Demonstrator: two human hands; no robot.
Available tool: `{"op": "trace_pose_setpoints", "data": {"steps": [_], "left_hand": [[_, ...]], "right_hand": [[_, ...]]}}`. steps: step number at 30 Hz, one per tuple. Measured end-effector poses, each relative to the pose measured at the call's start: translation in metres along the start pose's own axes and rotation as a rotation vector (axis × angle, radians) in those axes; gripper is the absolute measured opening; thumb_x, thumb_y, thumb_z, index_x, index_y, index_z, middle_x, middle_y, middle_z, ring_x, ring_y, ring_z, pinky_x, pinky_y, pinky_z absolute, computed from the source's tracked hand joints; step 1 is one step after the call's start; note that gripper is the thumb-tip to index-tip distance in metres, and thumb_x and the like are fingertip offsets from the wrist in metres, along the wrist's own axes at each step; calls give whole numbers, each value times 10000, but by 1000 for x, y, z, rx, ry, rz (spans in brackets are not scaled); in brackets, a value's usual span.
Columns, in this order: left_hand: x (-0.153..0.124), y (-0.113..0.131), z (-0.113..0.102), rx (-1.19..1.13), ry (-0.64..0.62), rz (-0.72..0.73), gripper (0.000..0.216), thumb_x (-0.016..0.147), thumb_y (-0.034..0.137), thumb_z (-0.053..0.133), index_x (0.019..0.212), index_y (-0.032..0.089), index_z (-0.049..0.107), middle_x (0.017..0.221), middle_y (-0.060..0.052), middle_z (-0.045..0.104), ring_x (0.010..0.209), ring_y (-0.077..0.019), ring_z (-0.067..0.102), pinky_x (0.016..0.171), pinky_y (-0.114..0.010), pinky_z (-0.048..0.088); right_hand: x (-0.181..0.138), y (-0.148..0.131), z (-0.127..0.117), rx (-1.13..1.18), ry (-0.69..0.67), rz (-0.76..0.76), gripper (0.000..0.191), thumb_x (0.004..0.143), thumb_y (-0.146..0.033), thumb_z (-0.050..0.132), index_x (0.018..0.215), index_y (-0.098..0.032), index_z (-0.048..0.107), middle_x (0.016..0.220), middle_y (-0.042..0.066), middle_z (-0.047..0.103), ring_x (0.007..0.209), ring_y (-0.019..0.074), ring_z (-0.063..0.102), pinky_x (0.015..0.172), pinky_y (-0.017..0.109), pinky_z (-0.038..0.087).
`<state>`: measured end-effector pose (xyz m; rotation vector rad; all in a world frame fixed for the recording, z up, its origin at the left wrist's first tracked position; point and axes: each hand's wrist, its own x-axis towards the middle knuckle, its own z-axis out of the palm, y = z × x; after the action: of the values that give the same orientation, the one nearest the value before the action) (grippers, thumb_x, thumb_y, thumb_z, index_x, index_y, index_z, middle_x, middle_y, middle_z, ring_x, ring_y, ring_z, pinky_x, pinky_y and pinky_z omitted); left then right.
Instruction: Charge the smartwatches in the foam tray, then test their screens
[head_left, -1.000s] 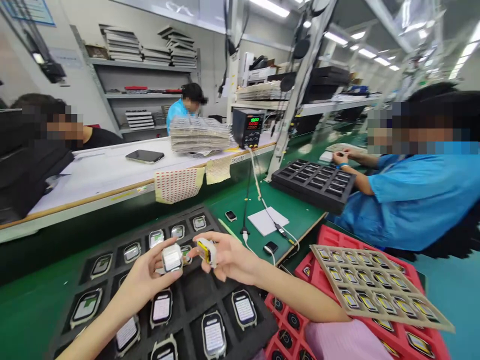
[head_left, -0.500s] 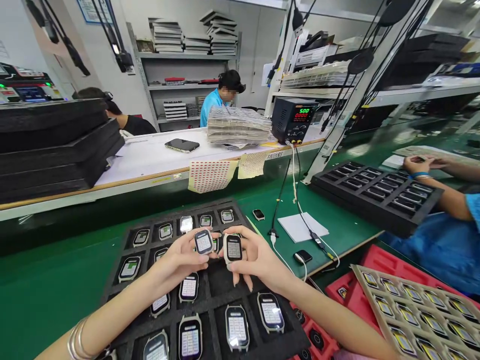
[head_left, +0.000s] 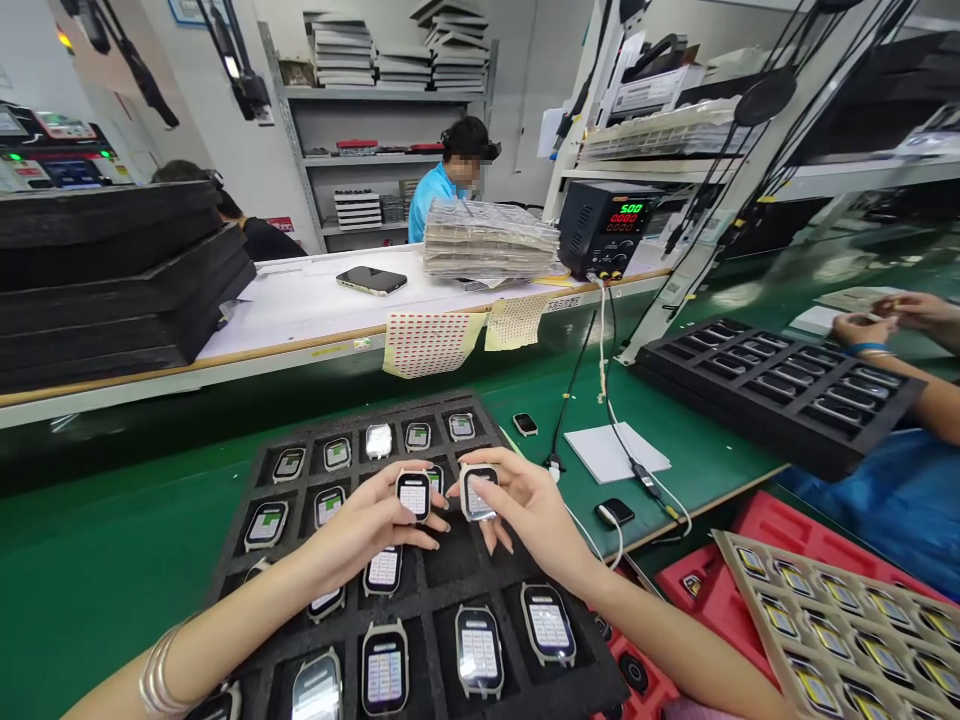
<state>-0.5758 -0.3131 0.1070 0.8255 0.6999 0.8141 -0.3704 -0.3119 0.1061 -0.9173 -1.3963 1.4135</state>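
Note:
My left hand (head_left: 382, 512) is closed on a square smartwatch (head_left: 413, 496) without a strap, its lit screen facing me. In my right hand (head_left: 517, 495) is a second smartwatch (head_left: 474, 494), with the thumb lying across its screen. Both are held side by side above a black foam tray (head_left: 442, 590). Several more watch bodies sit in the tray's pockets, among them one with a lit screen (head_left: 478, 650) at the front and one showing a green patch (head_left: 266, 524) at the left. My forearms and hands hide some of the pockets.
Beyond the tray lie a small watch (head_left: 525, 424), white paper (head_left: 600, 455), a cabled black device (head_left: 615, 512) and a power supply (head_left: 604, 230). At right, a co-worker's hands (head_left: 874, 325) are over another foam tray (head_left: 780, 390). A beige tray (head_left: 757, 600) rests on red trays (head_left: 787, 535).
My right thumb has moved up onto the screen of its watch. The watch in my left hand has turned more upright. The whole view has shifted slightly.

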Motion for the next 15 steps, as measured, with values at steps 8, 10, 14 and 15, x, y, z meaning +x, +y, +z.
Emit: {"op": "trace_pose_setpoints", "data": {"steps": [8, 10, 14, 15], "left_hand": [[1, -1, 1, 126, -2, 108, 421, 859, 314, 607, 1229, 150, 490, 905, -95, 632, 743, -195, 634, 658, -323, 496], [3, -1, 0, 165, -7, 135, 433, 855, 364, 616, 1221, 158, 508, 863, -79, 624, 698, -177, 620, 593, -283, 476], [2, 0, 1, 121, 29, 153, 447, 843, 329, 623, 1235, 149, 504, 861, -87, 631, 723, -196, 622, 603, -299, 484], [1, 1, 1, 81, 34, 148, 453, 842, 298, 612, 1249, 143, 488, 884, -99, 638, 754, -210, 628, 640, -326, 495]], "right_hand": [[-3, 1, -1, 20, -90, -41, 328, 936, -364, 513, 1203, -182, 563, 801, 60, 655, 486, 147, 644, 363, 188, 454], [-4, 0, -1, 23, -108, -52, 329, 934, -343, 522, 1221, -185, 555, 816, 66, 663, 497, 152, 653, 378, 194, 467], [-7, -2, 0, 47, -127, -73, 334, 927, -329, 537, 1234, -196, 545, 902, 91, 674, 529, 163, 670, 396, 202, 481], [-7, -2, 0, 55, -128, -77, 337, 926, -329, 538, 1235, -196, 544, 902, 91, 674, 535, 167, 672, 396, 205, 481]]}}
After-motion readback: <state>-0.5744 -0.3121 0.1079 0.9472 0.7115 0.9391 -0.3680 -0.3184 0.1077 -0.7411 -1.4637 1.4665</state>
